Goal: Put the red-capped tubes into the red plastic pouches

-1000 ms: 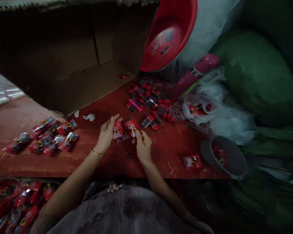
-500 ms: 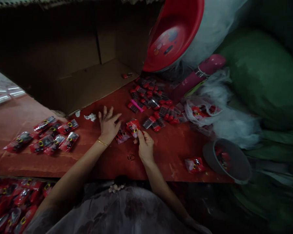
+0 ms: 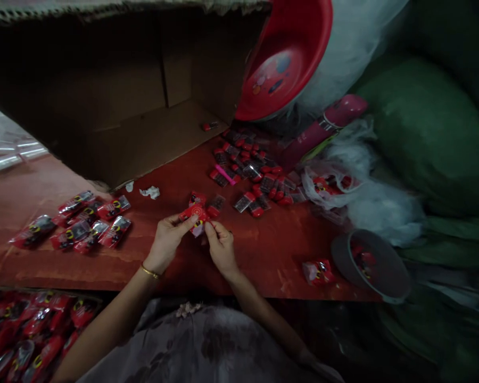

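In front of me both hands pinch a small red printed plastic packet (image 3: 195, 215). My left hand (image 3: 165, 242) has its thumb on top of the packet's face. My right hand (image 3: 222, 247) grips the right lower edge between thumb and fingers. Just beyond lies part of another red packet (image 3: 197, 198). A small clear case with a red end and dark contents (image 3: 216, 205) sits right by my right fingertips; whether it touches the packet I cannot tell. Farther off is a heap of similar red-capped cases (image 3: 267, 181), with a pink strip (image 3: 225, 174) on it.
Filled red packets (image 3: 88, 223) lie at left; many more fill a box (image 3: 35, 330) below. An open cardboard box (image 3: 143, 138) stands behind. A red basin (image 3: 291, 58), pink flask (image 3: 327, 125), plastic bags (image 3: 383, 207), a grey bowl (image 3: 383, 266) and a packet (image 3: 318, 271) are at right.
My left hand, spread on the table before, has come down and closed on the packet. My right hand has moved left with it. A red-capped case now shows beside the packet.
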A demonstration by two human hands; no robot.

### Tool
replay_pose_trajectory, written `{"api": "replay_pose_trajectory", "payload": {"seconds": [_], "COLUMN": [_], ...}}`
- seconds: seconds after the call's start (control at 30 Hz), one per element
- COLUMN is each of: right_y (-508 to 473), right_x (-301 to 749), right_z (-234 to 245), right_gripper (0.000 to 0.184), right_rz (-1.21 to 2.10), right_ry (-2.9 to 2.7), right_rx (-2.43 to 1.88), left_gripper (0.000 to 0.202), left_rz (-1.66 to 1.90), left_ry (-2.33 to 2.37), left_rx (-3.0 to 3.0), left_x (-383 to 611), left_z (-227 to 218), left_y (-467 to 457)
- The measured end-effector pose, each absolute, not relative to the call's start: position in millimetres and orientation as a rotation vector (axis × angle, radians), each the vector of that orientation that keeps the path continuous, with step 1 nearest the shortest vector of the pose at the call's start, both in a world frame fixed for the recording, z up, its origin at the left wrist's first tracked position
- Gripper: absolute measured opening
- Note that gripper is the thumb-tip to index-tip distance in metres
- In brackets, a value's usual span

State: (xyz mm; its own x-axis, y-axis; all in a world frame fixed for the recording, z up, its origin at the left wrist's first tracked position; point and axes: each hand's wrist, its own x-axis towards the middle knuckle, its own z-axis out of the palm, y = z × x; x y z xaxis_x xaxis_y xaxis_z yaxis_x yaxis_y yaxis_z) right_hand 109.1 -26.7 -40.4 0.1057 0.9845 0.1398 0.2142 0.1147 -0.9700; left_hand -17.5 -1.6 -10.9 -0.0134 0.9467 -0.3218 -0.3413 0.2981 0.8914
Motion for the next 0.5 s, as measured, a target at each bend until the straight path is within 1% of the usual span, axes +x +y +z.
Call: {"api": "replay_pose_trajectory", "payload": {"seconds": [0.1,0.13,0.2,0.27,0.3,0.33,0.37,0.5], "right_y": [-3.1,7.9,30.6,49.3,56.1,61.0,64.2,62.1], "right_x": [139.1,151.2,173.0,187.2,190.9,192.8,193.4,191.7], "right_z": [-39.2,-37.8,-34.0,-30.4,-29.4,-29.2,-30.0,-40.1], "right_gripper": [0.022,0.024,0.037,0.054,0.058,0.058,0.054,0.032], "right_rz": [0.807,0.676,0.436,0.318,0.291,0.273,0.258,0.251], "right_ry": [-1.489,-1.665,-2.017,-2.323,-2.438,-2.524,-2.577,-2.528], "right_rx": [-1.311,-1.331,-1.380,-1.384,-1.374,-1.362,-1.353,-1.394], "left_gripper": [0.043,0.044,0.044,0.044,0.044,0.044,0.044,0.045], "left_rz": [1.182,1.185,1.186,1.178,1.174,1.172,1.170,1.148], "left_ry": [1.129,1.124,1.119,1.125,1.134,1.147,1.160,1.199], "left_rx": [0.538,0.502,0.459,0.448,0.448,0.449,0.451,0.454], "left_x": [-23.6,-25.0,-26.6,-27.0,-27.1,-27.1,-27.2,-26.8], "left_z": [-7.6,-7.4,-8.3,-10.4,-11.4,-12.2,-12.6,-9.8], "left_y": [-3.5,-4.1,-5.0,-5.7,-5.8,-5.9,-6.0,-6.0]}}
